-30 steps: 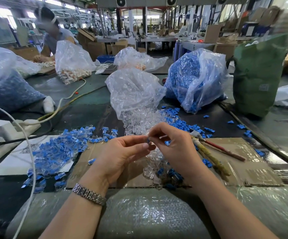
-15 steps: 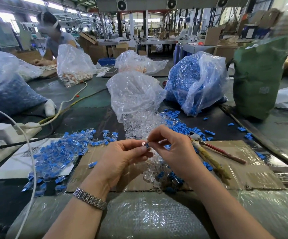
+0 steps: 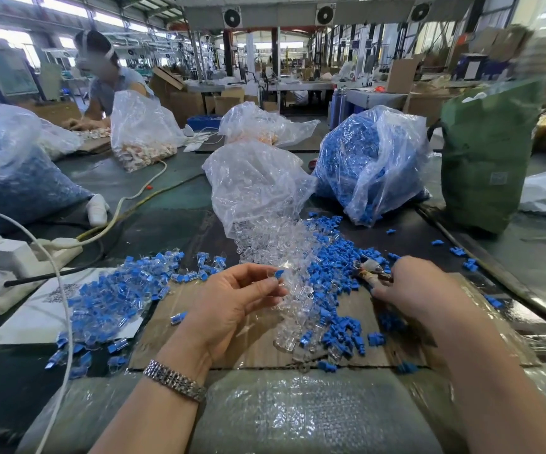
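My left hand [image 3: 232,306] is raised over a cardboard sheet [image 3: 255,342] and pinches a small clear cap with a blue insert [image 3: 279,277] between thumb and fingertips. My right hand [image 3: 418,286] lies palm down to the right, fingers reaching onto a taped brush-like tool [image 3: 371,271]; whether they grip it is hidden. Between my hands runs a spill of clear caps [image 3: 278,247] and loose blue inserts [image 3: 333,276]. A heap of assembled blue-and-clear pieces [image 3: 114,293] lies to the left on a white sheet.
An open clear bag [image 3: 255,181] spills the caps; a bag of blue parts [image 3: 366,162] and a green sack [image 3: 484,158] stand behind right. A power strip with white cables [image 3: 29,257] is at left. Bubble wrap [image 3: 297,414] covers the near edge. Another person [image 3: 108,83] works far left.
My hands were together, both pinching the small piece. Now my right hand has let go and moved right onto the tool, while my left hand keeps the piece.
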{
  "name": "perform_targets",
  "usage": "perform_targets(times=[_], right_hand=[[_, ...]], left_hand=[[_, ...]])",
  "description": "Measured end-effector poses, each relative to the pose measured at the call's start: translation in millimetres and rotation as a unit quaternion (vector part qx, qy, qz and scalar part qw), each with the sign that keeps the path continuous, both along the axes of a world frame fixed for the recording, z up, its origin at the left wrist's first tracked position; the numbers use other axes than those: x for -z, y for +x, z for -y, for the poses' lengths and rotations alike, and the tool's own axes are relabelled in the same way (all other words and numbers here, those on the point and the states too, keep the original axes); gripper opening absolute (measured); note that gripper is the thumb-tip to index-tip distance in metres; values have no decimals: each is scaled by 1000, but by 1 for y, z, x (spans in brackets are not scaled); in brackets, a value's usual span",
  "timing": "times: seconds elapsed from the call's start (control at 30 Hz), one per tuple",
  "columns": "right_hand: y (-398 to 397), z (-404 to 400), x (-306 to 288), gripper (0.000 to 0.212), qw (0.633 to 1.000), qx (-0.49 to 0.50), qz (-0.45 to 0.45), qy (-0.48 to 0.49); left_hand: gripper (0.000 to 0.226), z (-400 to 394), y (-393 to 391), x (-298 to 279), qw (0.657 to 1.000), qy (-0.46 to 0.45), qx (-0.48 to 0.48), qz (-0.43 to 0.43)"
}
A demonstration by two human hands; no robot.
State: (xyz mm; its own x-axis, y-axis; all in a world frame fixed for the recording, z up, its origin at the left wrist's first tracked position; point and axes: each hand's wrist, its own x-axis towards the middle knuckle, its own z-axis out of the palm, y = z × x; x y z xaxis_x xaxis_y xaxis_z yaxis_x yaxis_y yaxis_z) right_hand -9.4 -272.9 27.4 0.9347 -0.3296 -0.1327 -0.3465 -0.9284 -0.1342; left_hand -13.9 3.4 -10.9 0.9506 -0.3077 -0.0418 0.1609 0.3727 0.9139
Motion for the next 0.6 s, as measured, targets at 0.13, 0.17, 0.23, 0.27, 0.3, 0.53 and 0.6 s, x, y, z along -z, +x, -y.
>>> perform_targets(times=[0.13,0.17,0.23,0.27,0.3,0.53,0.6], right_hand=[[2,-4,3,38,999,-32,-6,-23],[3,-5,2,37,999,-34,-4,-24],[3,-5,-3,33,1000,-28,-2,-7],[1,-4,-8,32,1000,-21,5,12],[-1,-4,-14,31,999,-17,18,37],[-37,-45,-46,28,878,-153,-109,439],[-42,-61,-47,29,873,-190,-137,428]], left_hand=[[41,0,0,-2,1000,7,-2,9],[43,0,0,-2,1000,3,-8,9],[37,-1,0,-2,1000,-5,-19,7],[32,0,0,-2,1000,-10,-19,5],[29,-1,0,-2,1000,-16,-17,2],[49,-2,2,-3,999,-19,-27,-11],[41,-2,4,-2,999,-28,-42,-6]])
